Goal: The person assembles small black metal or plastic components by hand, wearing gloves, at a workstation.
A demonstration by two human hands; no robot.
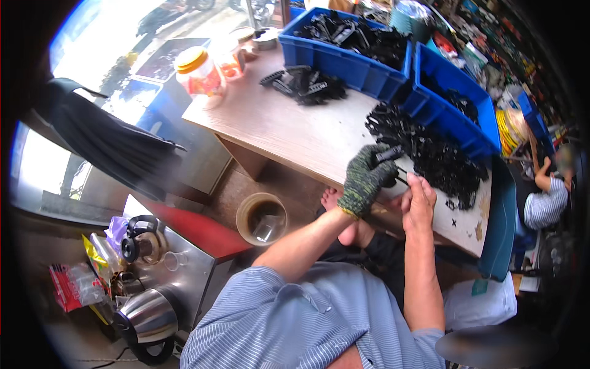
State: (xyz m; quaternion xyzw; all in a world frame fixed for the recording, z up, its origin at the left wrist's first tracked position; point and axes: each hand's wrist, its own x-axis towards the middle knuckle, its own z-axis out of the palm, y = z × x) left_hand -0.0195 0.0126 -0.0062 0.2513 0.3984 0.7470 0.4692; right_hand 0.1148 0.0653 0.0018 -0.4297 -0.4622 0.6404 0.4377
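Observation:
My left hand (364, 178), in a dark green speckled knit glove, is closed around a black plastic part (388, 154) that sticks out past the fingers. Bare and close beside it, my right hand (419, 200) pinches with thumb and forefinger at a thin dark piece (402, 179) between the two hands. Whether that piece joins the part in the glove, I cannot tell. Both hands are over the near edge of the wooden table (289, 138). Just beyond them spreads a large heap of small black plastic parts (439, 160). A smaller pile of longer black parts (307, 85) lies farther left.
Two blue bins (344, 58) (458, 98) with black parts stand along the table's far side. A jar with a yellow lid (200, 71) is at its left end. On the floor is a bucket (262, 219). A kettle (150, 317) stands lower left; another person (546, 200) sits at right.

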